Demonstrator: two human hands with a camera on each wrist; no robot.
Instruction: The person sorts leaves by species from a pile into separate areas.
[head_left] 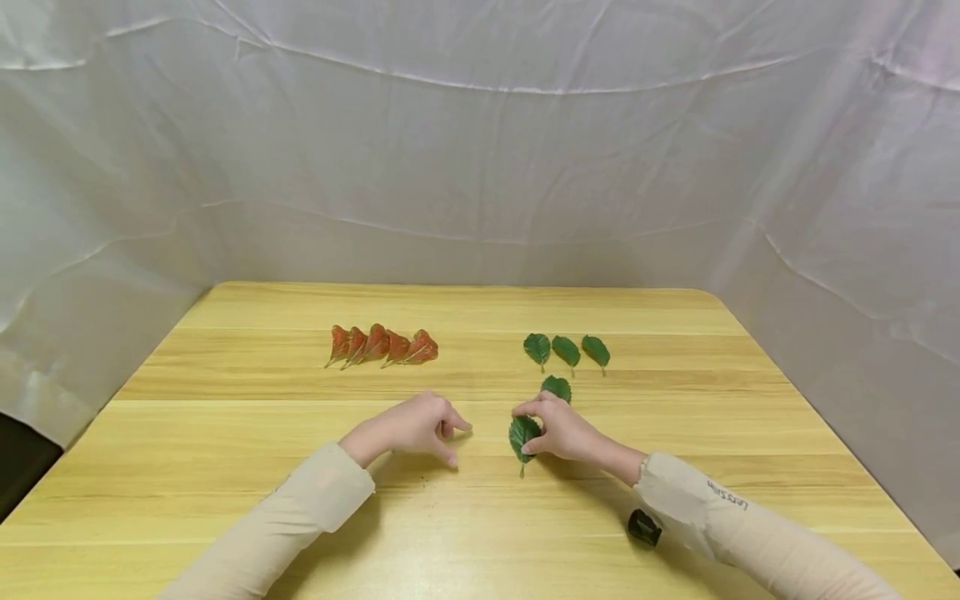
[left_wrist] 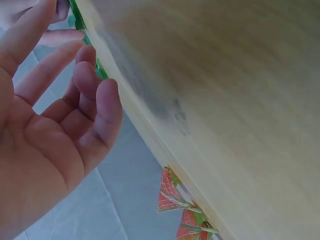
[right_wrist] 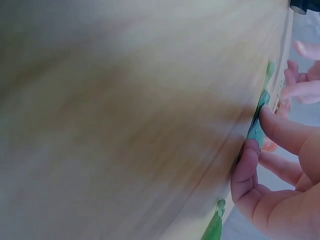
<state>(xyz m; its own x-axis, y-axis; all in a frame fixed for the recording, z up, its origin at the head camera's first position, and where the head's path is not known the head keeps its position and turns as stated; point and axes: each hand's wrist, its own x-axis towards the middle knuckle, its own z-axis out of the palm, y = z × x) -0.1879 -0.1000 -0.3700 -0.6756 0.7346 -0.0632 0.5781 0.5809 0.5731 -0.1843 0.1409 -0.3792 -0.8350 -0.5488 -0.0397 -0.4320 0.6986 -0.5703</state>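
In the head view, my right hand [head_left: 562, 429] holds a green leaf [head_left: 522, 433] with toothed edges low at the table, thumb on its lower right side and a finger at its top. The right wrist view shows the thumb and fingers of the right hand [right_wrist: 285, 175] at opposite ends of this leaf [right_wrist: 257, 127]. A second green leaf [head_left: 557, 387] lies just beyond that hand, partly covered by it. My left hand [head_left: 422, 427] hovers to the left with nothing in it, fingers loosely bent and thumb apart.
Several red leaves [head_left: 377, 343] lie overlapping in a row at the table's back left. Three green leaves [head_left: 566, 351] form a row at the back right. A small black object [head_left: 644, 528] is beside the right sleeve. White cloth [head_left: 480, 167] hangs around the wooden table [head_left: 247, 400].
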